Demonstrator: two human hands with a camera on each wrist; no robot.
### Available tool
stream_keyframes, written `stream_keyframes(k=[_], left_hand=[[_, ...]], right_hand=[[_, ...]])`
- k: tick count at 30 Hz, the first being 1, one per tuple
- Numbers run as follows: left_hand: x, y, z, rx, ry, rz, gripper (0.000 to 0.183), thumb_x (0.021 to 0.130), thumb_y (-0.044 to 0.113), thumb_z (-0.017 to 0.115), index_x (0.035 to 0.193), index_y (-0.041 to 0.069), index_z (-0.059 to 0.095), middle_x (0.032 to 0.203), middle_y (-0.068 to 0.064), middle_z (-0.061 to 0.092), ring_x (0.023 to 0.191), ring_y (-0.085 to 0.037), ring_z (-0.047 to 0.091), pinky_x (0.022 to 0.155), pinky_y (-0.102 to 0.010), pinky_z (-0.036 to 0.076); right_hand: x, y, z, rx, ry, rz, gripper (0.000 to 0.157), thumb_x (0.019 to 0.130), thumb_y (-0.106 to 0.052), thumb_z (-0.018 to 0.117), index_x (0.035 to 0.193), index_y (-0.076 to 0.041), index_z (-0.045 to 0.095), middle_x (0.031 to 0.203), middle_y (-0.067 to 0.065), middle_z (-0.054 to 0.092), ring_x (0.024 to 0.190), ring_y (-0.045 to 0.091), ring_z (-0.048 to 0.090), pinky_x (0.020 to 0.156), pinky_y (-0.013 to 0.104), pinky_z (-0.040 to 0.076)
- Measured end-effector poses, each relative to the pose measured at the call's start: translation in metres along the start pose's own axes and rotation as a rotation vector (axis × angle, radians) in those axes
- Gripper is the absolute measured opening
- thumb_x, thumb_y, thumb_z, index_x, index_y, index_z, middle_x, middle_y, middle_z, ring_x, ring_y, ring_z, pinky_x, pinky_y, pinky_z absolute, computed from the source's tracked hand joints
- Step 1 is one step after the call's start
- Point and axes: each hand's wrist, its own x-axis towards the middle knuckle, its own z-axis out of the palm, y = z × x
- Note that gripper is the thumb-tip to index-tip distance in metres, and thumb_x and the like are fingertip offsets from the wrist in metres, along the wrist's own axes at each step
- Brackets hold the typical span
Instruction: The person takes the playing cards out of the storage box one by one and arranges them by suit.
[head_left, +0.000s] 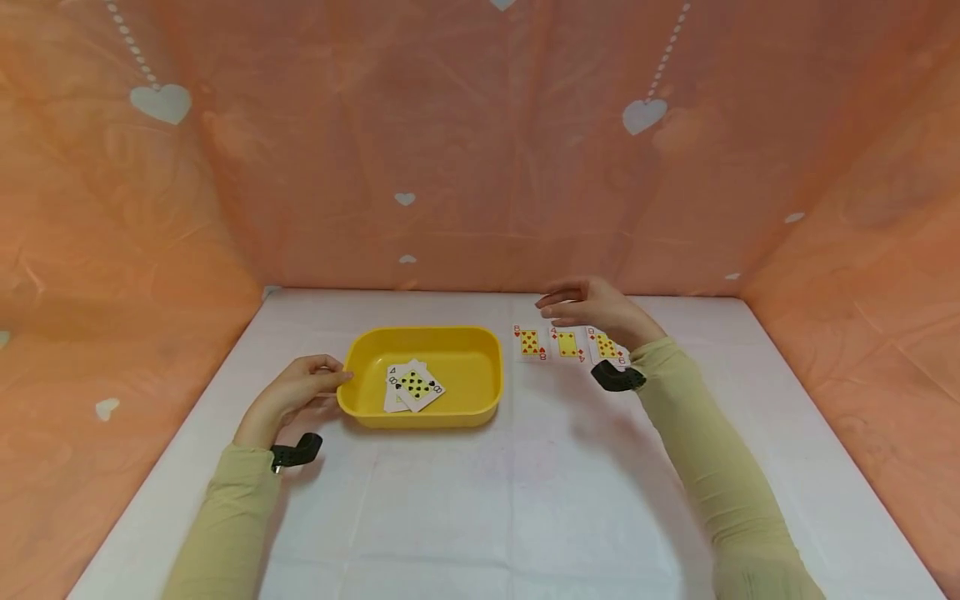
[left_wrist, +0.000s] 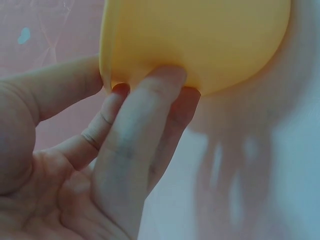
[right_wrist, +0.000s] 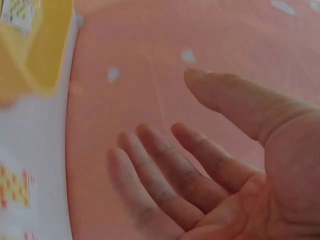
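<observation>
My left hand (head_left: 303,385) grips the left end of a yellow plastic tray (head_left: 427,420), thumb at the rim and fingers under its outer wall; the left wrist view shows the tray wall (left_wrist: 220,40) close up. Inside lie a few overlapping playing cards, an eight of spades (head_left: 417,387) on top. Right of the tray, three red-suit cards lie face up in a row: an eight of hearts (head_left: 529,342), a four of diamonds (head_left: 567,344) and a nine of diamonds (head_left: 604,345). Over that row hovers my right hand (head_left: 596,310), fingers loosely bent and holding nothing.
A white cloth (head_left: 450,508) covers the table. Orange-pink sheeting (head_left: 480,167) with pale hearts stands behind it and on both sides. Black straps (head_left: 618,377) are on both wrists.
</observation>
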Motion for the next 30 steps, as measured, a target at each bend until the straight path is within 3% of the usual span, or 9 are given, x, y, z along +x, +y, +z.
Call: stream_keyframes(k=[10, 14, 19, 23, 30], left_hand=[[0.0, 0.0, 0.0, -0.012, -0.002, -0.012, 0.04, 0.094, 0.026, 0.063, 0.114, -0.006, 0.049, 0.098, -0.013, 0.061, 0.082, -0.017, 0.064, 0.069, -0.028, 0.055], [-0.002, 0.0, 0.001, -0.012, -0.001, -0.004, 0.04, 0.094, 0.026, 0.063, 0.113, -0.006, 0.05, 0.098, -0.012, 0.062, 0.082, -0.016, 0.064, 0.071, -0.03, 0.054], [-0.002, 0.001, 0.001, -0.007, -0.006, 0.039, 0.036, 0.094, 0.025, 0.063, 0.109, -0.006, 0.051, 0.091, -0.008, 0.063, 0.078, -0.017, 0.064, 0.072, -0.033, 0.055], [-0.001, 0.001, 0.003, -0.018, -0.015, 0.048, 0.035, 0.094, 0.023, 0.062, 0.109, -0.006, 0.051, 0.09, -0.01, 0.063, 0.077, -0.017, 0.063, 0.072, -0.034, 0.055], [-0.005, 0.008, 0.004, 0.007, -0.017, 0.034, 0.035, 0.095, 0.022, 0.061, 0.11, -0.008, 0.052, 0.102, -0.02, 0.061, 0.083, -0.021, 0.063, 0.078, -0.038, 0.054]], right_hand=[[0.056, -0.009, 0.061, 0.002, -0.079, 0.041, 0.039, 0.086, -0.012, 0.072, 0.122, -0.002, 0.059, 0.11, 0.013, 0.066, 0.109, 0.035, 0.059, 0.087, 0.04, 0.051], [0.075, -0.007, 0.086, -0.052, -0.118, 0.083, 0.038, 0.086, -0.014, 0.072, 0.12, -0.002, 0.06, 0.106, 0.013, 0.067, 0.109, 0.037, 0.059, 0.089, 0.043, 0.05], [0.095, -0.002, 0.113, -0.183, -0.158, 0.132, 0.044, 0.085, -0.017, 0.075, 0.122, 0.001, 0.06, 0.104, 0.01, 0.066, 0.104, 0.035, 0.061, 0.084, 0.039, 0.052], [0.106, 0.005, 0.129, -0.274, -0.198, 0.173, 0.049, 0.082, -0.02, 0.077, 0.123, 0.002, 0.061, 0.103, 0.009, 0.066, 0.098, 0.033, 0.063, 0.084, 0.037, 0.053], [0.113, 0.012, 0.145, -0.29, -0.243, 0.227, 0.039, 0.082, -0.024, 0.077, 0.112, -0.002, 0.065, 0.103, 0.016, 0.068, 0.096, 0.031, 0.064, 0.085, 0.039, 0.052]])
